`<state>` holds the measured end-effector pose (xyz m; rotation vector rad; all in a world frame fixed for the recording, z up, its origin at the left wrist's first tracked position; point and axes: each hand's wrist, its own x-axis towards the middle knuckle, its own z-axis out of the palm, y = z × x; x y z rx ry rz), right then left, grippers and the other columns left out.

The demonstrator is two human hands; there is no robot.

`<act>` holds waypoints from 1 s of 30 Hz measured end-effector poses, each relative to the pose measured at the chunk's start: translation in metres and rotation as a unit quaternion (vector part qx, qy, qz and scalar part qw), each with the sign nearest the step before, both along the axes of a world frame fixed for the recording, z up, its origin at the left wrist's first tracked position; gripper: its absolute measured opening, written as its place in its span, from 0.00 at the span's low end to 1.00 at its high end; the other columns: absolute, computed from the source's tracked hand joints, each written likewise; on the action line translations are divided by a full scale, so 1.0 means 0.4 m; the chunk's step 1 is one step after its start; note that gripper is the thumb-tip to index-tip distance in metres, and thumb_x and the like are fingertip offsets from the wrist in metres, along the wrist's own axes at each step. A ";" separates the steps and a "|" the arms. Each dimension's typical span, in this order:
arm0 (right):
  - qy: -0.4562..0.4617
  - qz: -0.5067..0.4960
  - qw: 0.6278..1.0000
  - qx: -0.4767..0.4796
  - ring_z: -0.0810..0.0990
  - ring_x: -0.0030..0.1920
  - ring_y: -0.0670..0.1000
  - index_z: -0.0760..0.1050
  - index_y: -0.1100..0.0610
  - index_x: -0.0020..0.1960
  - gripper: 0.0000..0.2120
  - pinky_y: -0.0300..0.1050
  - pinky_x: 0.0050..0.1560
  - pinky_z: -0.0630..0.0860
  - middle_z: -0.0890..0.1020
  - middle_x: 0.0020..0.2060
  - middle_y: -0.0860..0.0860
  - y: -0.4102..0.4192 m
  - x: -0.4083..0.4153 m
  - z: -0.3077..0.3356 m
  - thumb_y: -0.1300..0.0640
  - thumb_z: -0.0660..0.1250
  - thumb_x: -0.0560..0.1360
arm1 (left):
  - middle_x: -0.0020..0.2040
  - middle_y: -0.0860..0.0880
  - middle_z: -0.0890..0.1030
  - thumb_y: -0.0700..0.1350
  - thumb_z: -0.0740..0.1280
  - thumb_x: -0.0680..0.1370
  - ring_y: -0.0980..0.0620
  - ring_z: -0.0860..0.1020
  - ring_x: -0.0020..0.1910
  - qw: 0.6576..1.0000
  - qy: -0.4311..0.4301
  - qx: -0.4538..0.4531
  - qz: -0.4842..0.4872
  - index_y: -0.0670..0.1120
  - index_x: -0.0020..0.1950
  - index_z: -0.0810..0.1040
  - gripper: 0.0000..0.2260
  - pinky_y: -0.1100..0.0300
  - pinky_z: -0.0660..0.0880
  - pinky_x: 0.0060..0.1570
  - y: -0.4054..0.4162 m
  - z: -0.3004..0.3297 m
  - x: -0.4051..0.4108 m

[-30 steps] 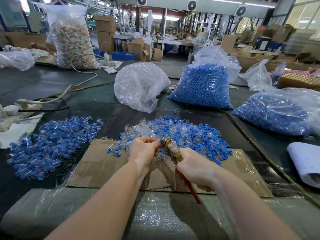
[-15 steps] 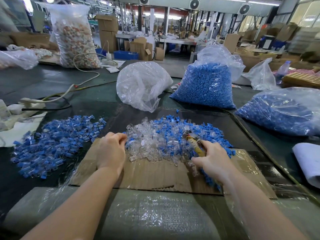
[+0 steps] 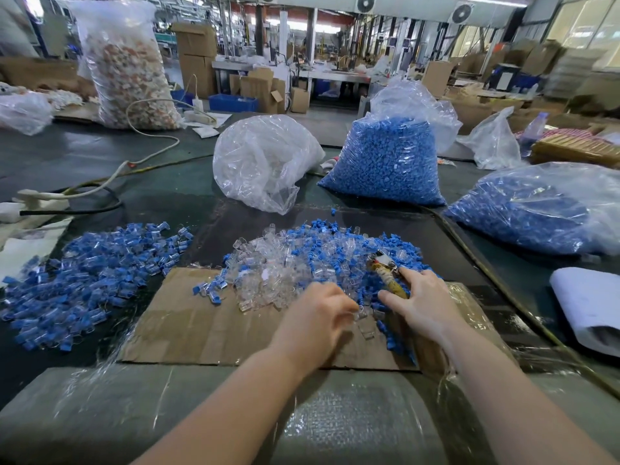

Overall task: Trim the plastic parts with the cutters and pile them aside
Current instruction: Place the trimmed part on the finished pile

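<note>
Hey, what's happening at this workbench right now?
A person is working through a central heap of clear and blue plastic parts on a cardboard sheet. The right hand holds the cutters with the blades pointing away, over the heap. The left hand reaches into the near edge of the heap, fingers curled among the clear pieces. A separate pile of blue parts lies off to the left.

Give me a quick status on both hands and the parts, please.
Right hand grips cutters. Left hand picks at mixed pile, fingers curled. Finished pile sits left. Nothing blocking.
</note>
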<state>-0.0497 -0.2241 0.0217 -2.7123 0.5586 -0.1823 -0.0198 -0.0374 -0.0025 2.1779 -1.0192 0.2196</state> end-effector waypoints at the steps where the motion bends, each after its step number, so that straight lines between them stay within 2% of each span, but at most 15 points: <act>1: -0.001 -0.002 1.000 0.001 0.66 0.65 0.57 0.62 0.57 0.73 0.33 0.47 0.64 0.61 0.71 0.63 0.57 -0.002 0.001 -0.001 0.42 0.65 0.74 | 0.54 0.51 0.77 0.45 0.65 0.77 0.56 0.70 0.52 0.999 -0.009 0.014 -0.035 0.47 0.58 0.79 0.11 0.59 0.69 0.58 -0.027 -0.007 -0.015; 4: -0.007 -0.005 1.000 -0.001 0.67 0.65 0.56 0.63 0.56 0.73 0.32 0.48 0.64 0.62 0.71 0.62 0.57 -0.004 0.002 -0.007 0.43 0.65 0.74 | 0.58 0.45 0.76 0.43 0.63 0.78 0.47 0.69 0.58 0.986 -0.067 0.089 -0.123 0.44 0.61 0.78 0.12 0.53 0.68 0.60 -0.093 -0.020 -0.049; 7: -0.014 -0.004 1.000 -0.008 0.67 0.64 0.56 0.62 0.55 0.73 0.32 0.48 0.64 0.62 0.72 0.62 0.57 -0.005 0.002 -0.011 0.42 0.65 0.74 | 0.60 0.42 0.76 0.42 0.58 0.80 0.42 0.69 0.61 0.950 -0.158 0.182 -0.200 0.45 0.63 0.76 0.14 0.49 0.64 0.63 -0.126 -0.033 -0.056; 9: -0.015 -0.004 1.000 -0.013 0.67 0.64 0.56 0.62 0.55 0.73 0.32 0.48 0.65 0.62 0.71 0.62 0.56 -0.006 0.003 -0.014 0.42 0.65 0.74 | 0.62 0.45 0.75 0.42 0.56 0.80 0.44 0.68 0.62 0.932 -0.196 0.223 -0.207 0.49 0.67 0.73 0.16 0.50 0.63 0.64 -0.133 -0.035 -0.052; 13: -0.011 -0.001 0.999 -0.042 0.68 0.63 0.55 0.61 0.54 0.73 0.33 0.48 0.64 0.64 0.71 0.62 0.55 -0.006 0.005 -0.024 0.40 0.64 0.75 | 0.61 0.46 0.75 0.40 0.58 0.80 0.45 0.69 0.59 0.942 -0.180 0.232 -0.160 0.48 0.65 0.74 0.16 0.51 0.65 0.61 -0.116 -0.023 -0.021; 17: -0.021 0.001 0.996 -0.086 0.68 0.63 0.54 0.62 0.54 0.73 0.33 0.46 0.62 0.65 0.71 0.61 0.54 -0.010 0.004 -0.046 0.38 0.62 0.75 | 0.61 0.47 0.74 0.39 0.58 0.80 0.50 0.68 0.57 0.970 -0.135 0.183 -0.089 0.47 0.65 0.74 0.15 0.60 0.64 0.59 -0.066 -0.030 0.019; 21: -0.026 -0.002 0.993 -0.111 0.67 0.64 0.53 0.59 0.53 0.74 0.33 0.45 0.63 0.64 0.70 0.62 0.53 -0.007 0.006 -0.066 0.37 0.59 0.76 | 0.57 0.49 0.78 0.41 0.61 0.79 0.54 0.72 0.55 0.997 -0.039 0.071 0.006 0.47 0.64 0.75 0.14 0.63 0.67 0.59 -0.023 -0.030 0.036; 24: -0.020 -0.004 0.987 -0.158 0.66 0.65 0.53 0.59 0.52 0.74 0.31 0.47 0.65 0.63 0.69 0.64 0.52 0.007 0.003 -0.068 0.37 0.57 0.77 | 0.54 0.49 0.81 0.41 0.63 0.78 0.57 0.76 0.48 0.997 0.039 -0.015 0.068 0.45 0.62 0.75 0.13 0.72 0.69 0.53 -0.010 -0.022 0.039; 25: -0.035 -0.001 0.982 -0.186 0.66 0.65 0.54 0.61 0.52 0.73 0.29 0.48 0.67 0.61 0.70 0.64 0.52 0.016 0.000 -0.064 0.39 0.58 0.77 | 0.53 0.49 0.81 0.41 0.63 0.78 0.57 0.77 0.48 0.995 0.059 -0.032 0.079 0.45 0.63 0.74 0.13 0.72 0.70 0.52 -0.009 -0.021 0.038; 27: -0.129 0.037 0.972 -0.193 0.71 0.62 0.56 0.70 0.54 0.68 0.23 0.52 0.65 0.64 0.75 0.59 0.53 0.046 -0.002 -0.049 0.47 0.66 0.76 | 0.52 0.49 0.81 0.42 0.64 0.77 0.57 0.79 0.47 0.989 0.097 -0.059 0.097 0.46 0.65 0.71 0.15 0.69 0.73 0.51 -0.010 -0.018 0.038; 29: -0.232 0.112 0.957 -0.130 0.76 0.54 0.56 0.77 0.57 0.61 0.16 0.53 0.57 0.71 0.79 0.52 0.53 0.083 0.000 -0.035 0.59 0.70 0.73 | 0.50 0.50 0.82 0.42 0.64 0.77 0.56 0.79 0.46 0.983 0.118 -0.080 0.113 0.47 0.64 0.70 0.15 0.67 0.75 0.51 -0.012 -0.012 0.041; 30: -0.252 0.154 0.951 -0.094 0.77 0.52 0.54 0.79 0.58 0.59 0.14 0.51 0.54 0.73 0.80 0.49 0.52 0.102 0.001 -0.028 0.63 0.69 0.73 | 0.49 0.49 0.82 0.41 0.64 0.77 0.55 0.79 0.46 0.981 0.127 -0.090 0.117 0.48 0.63 0.71 0.15 0.65 0.75 0.51 -0.013 -0.008 0.042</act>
